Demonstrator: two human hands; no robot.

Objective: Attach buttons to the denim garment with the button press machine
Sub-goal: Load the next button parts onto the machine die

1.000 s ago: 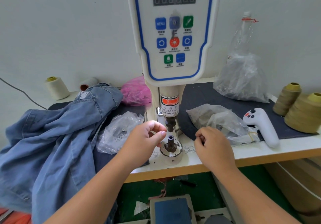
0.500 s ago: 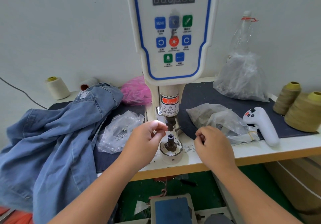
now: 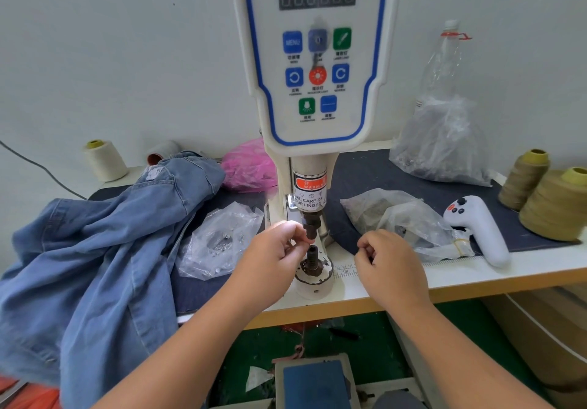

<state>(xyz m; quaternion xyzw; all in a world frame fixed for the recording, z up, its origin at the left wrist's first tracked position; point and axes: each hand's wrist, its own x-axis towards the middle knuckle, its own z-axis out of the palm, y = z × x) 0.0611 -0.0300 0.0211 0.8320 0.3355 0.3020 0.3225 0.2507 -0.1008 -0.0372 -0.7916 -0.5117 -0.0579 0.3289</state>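
The white button press machine (image 3: 314,59) stands at the middle of the table. Its dark upper punch (image 3: 310,226) hangs over the lower die (image 3: 313,259). My left hand (image 3: 270,256) pinches a small button part right at the tip of the upper punch; the part is mostly hidden by my fingers. To the right of the die, my right hand (image 3: 387,262) rests on the table edge with fingers curled round a small dark piece. The light blue denim garment (image 3: 95,250) lies crumpled on the left, hanging over the table edge, touched by neither hand.
A clear bag of metal parts (image 3: 219,240) lies left of the press, and two more bags (image 3: 397,218) lie right of it. A white controller (image 3: 479,227), thread cones (image 3: 552,202), a pink bag (image 3: 247,167) and a larger bag (image 3: 444,145) stand around. A blue-topped box (image 3: 314,383) sits below.
My left hand has risen a little from beside the lower die to the tip of the upper punch. My right hand has stayed where it was.
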